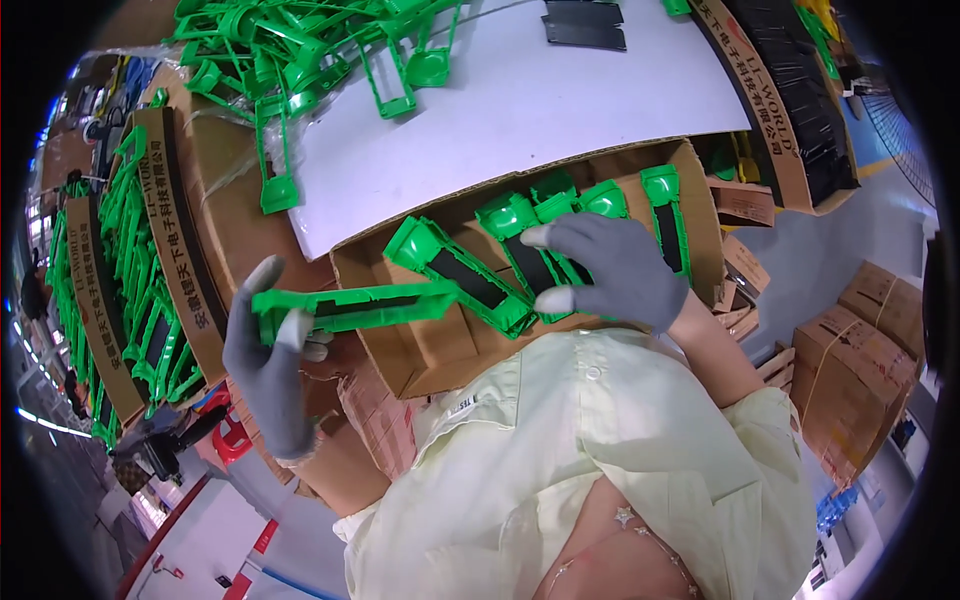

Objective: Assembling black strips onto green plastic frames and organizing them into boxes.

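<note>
My left hand (pixel 270 360), in a grey glove with pale fingertips, grips one end of a long green plastic frame (pixel 365 312) with a black strip in it. Thumb and fingers close round the frame, which is held roughly level over the left side of an open cardboard box (pixel 420 352). Inside that box lie several similar green frames with black panels, including a slanted one (pixel 465 278) and one at the right (pixel 667 215). My right hand (pixel 620 270), gloved too, reaches over the middle frames, thumb and forefinger apart at a frame (pixel 528 255). Its other fingers are partly hidden.
A tangled pile of green frames (pixel 270 50) covers the table's far left. Black sheets (pixel 585 24) lie on the white tabletop (pixel 480 90). Boxes of green frames (pixel 150 270) stand at left, a box of black pieces (pixel 800 90) at far right, strapped cartons (pixel 850 380) at right.
</note>
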`<control>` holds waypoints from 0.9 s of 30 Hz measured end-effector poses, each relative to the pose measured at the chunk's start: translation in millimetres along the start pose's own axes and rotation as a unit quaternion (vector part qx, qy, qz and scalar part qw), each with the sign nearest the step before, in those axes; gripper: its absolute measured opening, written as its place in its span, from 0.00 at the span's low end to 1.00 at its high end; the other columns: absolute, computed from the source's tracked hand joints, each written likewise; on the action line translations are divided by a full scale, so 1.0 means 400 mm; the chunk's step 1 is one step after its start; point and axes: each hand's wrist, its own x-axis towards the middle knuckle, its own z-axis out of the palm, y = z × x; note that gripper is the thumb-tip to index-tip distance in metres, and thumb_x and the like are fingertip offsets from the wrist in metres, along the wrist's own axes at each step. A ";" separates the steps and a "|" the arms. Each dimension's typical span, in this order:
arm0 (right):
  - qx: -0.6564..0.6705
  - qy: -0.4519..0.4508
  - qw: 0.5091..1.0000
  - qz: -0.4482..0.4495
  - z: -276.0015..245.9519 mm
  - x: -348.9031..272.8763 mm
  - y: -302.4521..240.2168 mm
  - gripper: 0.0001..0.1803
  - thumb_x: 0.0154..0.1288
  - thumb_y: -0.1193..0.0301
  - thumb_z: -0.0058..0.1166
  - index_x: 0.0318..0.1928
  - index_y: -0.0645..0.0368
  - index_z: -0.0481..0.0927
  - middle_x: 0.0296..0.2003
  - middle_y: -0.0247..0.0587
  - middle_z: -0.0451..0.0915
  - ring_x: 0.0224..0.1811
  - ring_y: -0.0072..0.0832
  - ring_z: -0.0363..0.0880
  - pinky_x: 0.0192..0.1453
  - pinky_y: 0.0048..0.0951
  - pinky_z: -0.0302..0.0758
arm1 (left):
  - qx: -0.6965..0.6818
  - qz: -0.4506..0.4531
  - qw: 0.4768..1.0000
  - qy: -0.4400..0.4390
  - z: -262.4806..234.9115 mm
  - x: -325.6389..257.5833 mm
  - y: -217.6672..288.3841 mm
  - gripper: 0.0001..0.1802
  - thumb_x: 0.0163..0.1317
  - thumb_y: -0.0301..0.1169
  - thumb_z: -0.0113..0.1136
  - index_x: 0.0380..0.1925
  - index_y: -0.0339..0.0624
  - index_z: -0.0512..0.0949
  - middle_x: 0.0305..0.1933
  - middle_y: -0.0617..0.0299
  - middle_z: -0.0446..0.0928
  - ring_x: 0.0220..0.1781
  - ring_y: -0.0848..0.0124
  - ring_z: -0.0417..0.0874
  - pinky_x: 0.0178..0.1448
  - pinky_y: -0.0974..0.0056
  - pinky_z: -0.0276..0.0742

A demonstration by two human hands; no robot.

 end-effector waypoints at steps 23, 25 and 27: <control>-0.053 -0.039 0.977 0.201 -0.018 -0.018 -0.044 0.26 0.57 0.51 0.59 0.48 0.58 0.79 0.17 0.41 0.76 0.17 0.36 0.77 0.25 0.35 0.72 | 0.213 0.053 0.963 -0.155 0.235 0.037 -0.171 0.23 0.57 0.41 0.61 0.47 0.35 0.75 0.34 0.47 0.78 0.33 0.51 0.81 0.37 0.58 0.75; -0.041 0.011 0.971 0.236 -0.069 -0.016 -0.026 0.23 0.56 0.54 0.60 0.46 0.56 0.80 0.19 0.40 0.78 0.19 0.33 0.77 0.26 0.33 0.72 | 0.356 0.070 0.932 -0.020 0.160 0.121 -0.109 0.15 0.53 0.32 0.64 0.39 0.36 0.81 0.31 0.49 0.81 0.30 0.61 0.83 0.36 0.63 0.76; -0.045 0.100 0.967 0.228 -0.104 -0.001 0.026 0.17 0.57 0.58 0.61 0.43 0.53 0.82 0.22 0.39 0.80 0.21 0.27 0.77 0.29 0.29 0.72 | 0.417 0.206 0.873 0.146 0.050 0.236 -0.155 0.15 0.50 0.36 0.65 0.35 0.39 0.81 0.39 0.51 0.80 0.39 0.57 0.79 0.42 0.58 0.75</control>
